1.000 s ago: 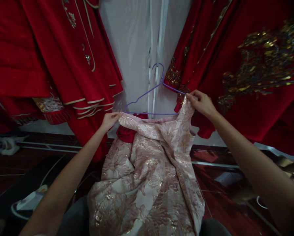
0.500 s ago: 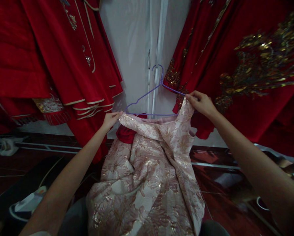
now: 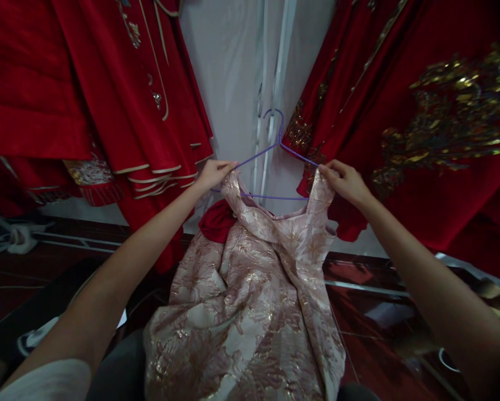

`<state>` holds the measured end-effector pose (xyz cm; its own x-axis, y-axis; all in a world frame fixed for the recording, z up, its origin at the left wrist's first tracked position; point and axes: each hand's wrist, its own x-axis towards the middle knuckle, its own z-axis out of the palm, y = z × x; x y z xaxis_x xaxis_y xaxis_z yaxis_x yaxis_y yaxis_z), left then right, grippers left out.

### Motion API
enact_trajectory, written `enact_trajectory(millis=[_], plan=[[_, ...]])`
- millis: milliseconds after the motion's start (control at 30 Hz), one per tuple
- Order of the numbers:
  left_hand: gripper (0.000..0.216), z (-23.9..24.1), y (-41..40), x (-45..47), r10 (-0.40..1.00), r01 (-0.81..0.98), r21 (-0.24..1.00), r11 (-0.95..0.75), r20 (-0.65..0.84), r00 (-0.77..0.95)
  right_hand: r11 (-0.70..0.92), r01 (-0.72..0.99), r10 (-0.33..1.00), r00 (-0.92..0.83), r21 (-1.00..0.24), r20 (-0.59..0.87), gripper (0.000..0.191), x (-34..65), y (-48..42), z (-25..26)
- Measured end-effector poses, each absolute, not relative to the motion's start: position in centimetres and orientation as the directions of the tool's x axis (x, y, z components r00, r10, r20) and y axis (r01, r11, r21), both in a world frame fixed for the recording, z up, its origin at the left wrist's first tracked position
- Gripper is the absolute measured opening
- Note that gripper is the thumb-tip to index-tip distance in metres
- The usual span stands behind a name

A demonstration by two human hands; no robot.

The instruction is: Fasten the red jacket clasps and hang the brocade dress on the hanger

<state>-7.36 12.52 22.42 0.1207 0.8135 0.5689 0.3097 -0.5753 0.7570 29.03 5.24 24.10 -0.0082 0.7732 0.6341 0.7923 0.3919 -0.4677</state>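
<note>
A pale pink brocade dress (image 3: 250, 301) with shiny gold flowers spreads down over my lap, a red fabric bow (image 3: 217, 221) at its left side. The purple wire hanger (image 3: 280, 133) sits at its neckline, hook upward. My left hand (image 3: 214, 174) is closed on the left shoulder strap, pinching it at the hanger's sloping arm. On the other side my right hand (image 3: 345, 179) grips the right strap against the hanger's right arm. Both straps lie over the hanger, whose lower bar passes behind the neckline.
Red embroidered garments (image 3: 125, 111) hang at the left, and more red garments with gold sequins (image 3: 454, 111) hang at the right. Between them stands a pale wall (image 3: 220, 67). A metal rail (image 3: 367, 288) runs low above the dark red floor (image 3: 358, 356).
My left hand has moved up and right, lifting the left strap onto the hanger's sloping arm. The right hand keeps its hold. The view has shifted slightly.
</note>
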Motion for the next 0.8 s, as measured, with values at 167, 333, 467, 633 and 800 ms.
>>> enact_trajectory(millis=[167, 333, 467, 633, 800], plan=[[0.047, 18.0, 13.8, -11.0, 0.928, 0.214, 0.912, -0.349, 0.368, -0.054, 0.390, 0.796, 0.775, -0.012, -0.463, 0.632, 0.042, 28.7, 5.0, 24.1], [0.029, 12.0, 14.2, -10.3, 0.896, 0.539, 0.724, -0.430, 0.415, 0.157, 0.371, 0.792, 0.787, 0.008, -0.484, 0.616, 0.042, 28.7, 5.3, 23.9], [0.030, 10.6, 14.1, -8.0, 0.754, 0.644, 0.393, -0.656, 0.384, 0.534, 0.384, 0.793, 0.781, -0.006, -0.474, 0.624, 0.042, 29.0, 5.5, 23.7], [0.034, 12.9, 13.5, -8.1, 0.716, 0.757, 0.084, -0.648, 0.407, 0.568, 0.395, 0.786, 0.780, -0.014, -0.475, 0.626, 0.042, 29.1, 5.7, 23.6], [0.057, 14.6, 13.0, -11.2, 0.747, 0.784, 0.071, -0.617, 0.368, 0.554, 0.403, 0.785, 0.776, -0.021, -0.471, 0.630, 0.042, 29.1, 5.7, 23.6]])
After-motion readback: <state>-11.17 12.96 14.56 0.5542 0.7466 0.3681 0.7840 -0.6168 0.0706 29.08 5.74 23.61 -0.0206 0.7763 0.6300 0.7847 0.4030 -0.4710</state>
